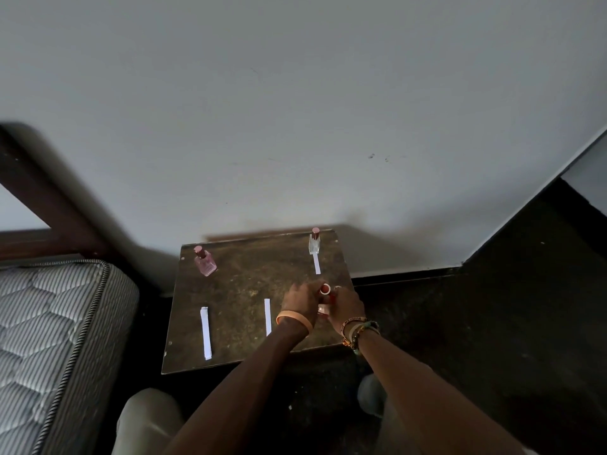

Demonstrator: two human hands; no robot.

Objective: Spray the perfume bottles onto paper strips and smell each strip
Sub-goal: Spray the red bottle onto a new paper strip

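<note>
Red-capped, the small glass perfume bottle [325, 302] sits low and right of centre in the frame, held between both hands above the worn brown tabletop [249, 284]. The left hand [300, 302] wraps its fingers round the bottle's side, and the right hand [345, 305] closes on it from the other side near the cap (whether the cap is seated or already loose is too small to tell). A narrow white paper strip [267, 316] lies flat just left of the left wrist; a second strip [206, 333] lies further left and a third [316, 263] lies below the clear bottle [314, 244] at the upper right of the table. A pink bottle [205, 261] stands upper left. Risk, as I judge it: a forearm sweeping the near strip off the edge, or the nozzle facing a hand.
</note>
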